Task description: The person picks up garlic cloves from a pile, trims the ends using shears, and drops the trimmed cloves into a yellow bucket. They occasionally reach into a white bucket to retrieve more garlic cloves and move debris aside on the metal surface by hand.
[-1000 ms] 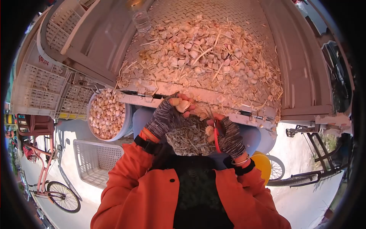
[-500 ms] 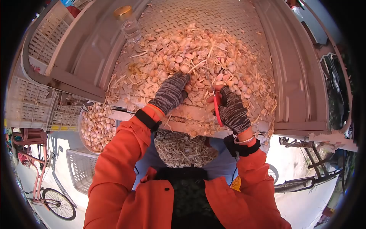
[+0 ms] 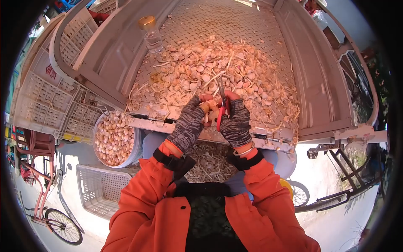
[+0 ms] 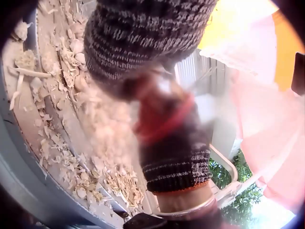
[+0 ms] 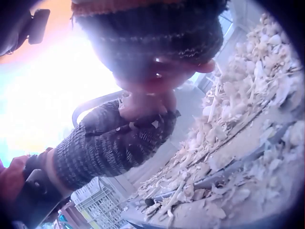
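The left hand [image 3: 189, 124] pinched a pale piece of garlic [image 3: 213, 109], its fingers curled round it, over the near edge of the truck bed [image 3: 205, 17]. Just beside it, the right hand [image 3: 236, 125] gripped red-handled scissors [image 3: 221, 113], blades pointing away from the person. Beyond lay a pile of garlic and peelings [image 3: 201, 63]; a bucket [image 3: 137, 145] of garlic stood to the left.

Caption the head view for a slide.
Gloved left hand gripping a garlic bulb, gloved right hand holding red-handled scissors, near a garlic heap on a textured metal bed.
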A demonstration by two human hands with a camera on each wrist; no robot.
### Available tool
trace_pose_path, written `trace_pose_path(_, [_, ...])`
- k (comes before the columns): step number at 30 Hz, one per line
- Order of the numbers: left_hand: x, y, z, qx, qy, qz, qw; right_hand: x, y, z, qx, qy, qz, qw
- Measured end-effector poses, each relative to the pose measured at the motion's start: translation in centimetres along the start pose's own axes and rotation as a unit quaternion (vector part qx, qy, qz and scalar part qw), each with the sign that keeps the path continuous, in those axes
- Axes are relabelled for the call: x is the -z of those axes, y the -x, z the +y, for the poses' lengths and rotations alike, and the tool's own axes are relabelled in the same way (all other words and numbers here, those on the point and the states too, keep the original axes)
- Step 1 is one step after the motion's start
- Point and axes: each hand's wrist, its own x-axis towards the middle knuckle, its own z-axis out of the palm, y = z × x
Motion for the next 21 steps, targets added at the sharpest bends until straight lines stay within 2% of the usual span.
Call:
trace_pose_path(2, [-0.6, 1.3, 0.0, -0.055, -0.157, 0.031, 0.986, 0.6, 0.5, -1.6, 0.007, 0.019, -0.007, 1.000])
trace_pose_path(6, [-0.6, 3.5, 0.0, -0.130, -0.259, 0.049, 0.956, 0.5, 1.7, -3.0, -0.016, -0.036, 0.006, 0.999])
trace_pose_path(8, [-1.1, 4.8, -0.1, -0.164, -0.219, 0.041, 0.961, 0.6, 2.5, -3.6, -0.055, -0.081, 0.041, 0.994])
trace_pose_path(9, [-1.0, 5.3, -0.1, -0.119, -0.091, 0.058, 0.987, 1.3, 3.3, -4.5, -0.081, 0.026, 0.028, 0.996])
trace_pose_path(10, [-0.8, 5.7, 0.0, -0.072, 0.039, 0.074, 0.994, 1.7, 4.0, -6.4, -0.067, 0.088, 0.007, 0.994])
trace_pose_path(11, [-0.5, 6.1, -0.1, -0.040, 0.149, 0.056, 0.986, 1.9, 5.0, -6.7, -0.011, 0.125, -0.009, 0.992])
trace_pose_path(12, [-0.2, 6.8, -0.5, -0.043, 0.149, 0.062, 0.986, 2.0, 5.8, -6.8, 0.043, 0.160, -0.025, 0.986])
trace_pose_path(13, [-0.1, 7.5, -1.1, -0.016, 0.199, 0.001, 0.980, 2.0, 6.2, -6.5, 0.040, 0.156, -0.027, 0.987])
trace_pose_path(14, [0.0, 7.9, -1.5, 0.014, 0.248, -0.062, 0.967, 2.0, 6.7, -5.9, 0.067, 0.215, -0.058, 0.973])
trace_pose_path(15, [-0.3, 8.3, -1.7, 0.009, 0.211, -0.016, 0.977, 2.0, 7.2, -5.7, 0.092, 0.274, -0.087, 0.953])
trace_pose_path(18, [0.1, 8.2, -2.3, 0.004, 0.214, -0.037, 0.976, 1.9, 7.5, -5.6, 0.112, 0.293, -0.079, 0.946])
trace_pose_path(19, [0.0, 8.1, -2.2, -0.025, 0.196, -0.023, 0.980, 2.0, 7.4, -5.8, 0.061, 0.281, -0.098, 0.953])
trace_pose_path(20, [0.0, 8.2, -2.1, -0.023, 0.195, -0.024, 0.980, 1.9, 7.3, -6.1, 0.059, 0.281, -0.096, 0.953])
trace_pose_path(21, [-0.2, 8.3, -1.8, -0.034, 0.160, 0.005, 0.987, 1.8, 7.2, -6.4, 0.023, 0.260, -0.113, 0.959])
